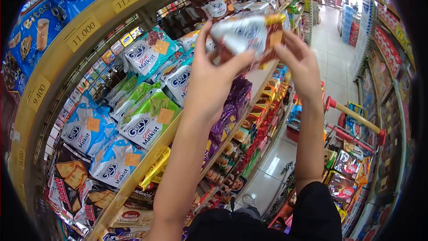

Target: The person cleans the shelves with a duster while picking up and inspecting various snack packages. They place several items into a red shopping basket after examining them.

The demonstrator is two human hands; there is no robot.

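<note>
**Both hands hold a packet up before the shelf**

At the far left, blue packs (33,22) lie on the top shelf (53,60), and its yellow edge carries price labels (82,32). Below them, on the next level, stand many Gery packs (149,122) in blue, green and white. Some are tilted and lean on each other. Under these, at the lower left corner, there are cracker bags (71,178).

In the middle, the left hand (209,85) is raised in front of the Gery packs. Its fingers (201,40) are clamped on the left side of a packet (243,33), with the thumb pressing on the lower edge. The packet is silver and brown and it is held in the air, high, just in front of the shelf and not resting on it. Purple packs (232,107) sit on the shelf below the hands.

The right hand (302,64) grips the right end of the same packet, and its fingers (285,53) are closed on it too.

At the right stands a cart (356,120) with a red handle, and snack bags (345,165) lie in it. Behind it, the light floor (332,62) of the aisle runs away between the shelves.
</note>
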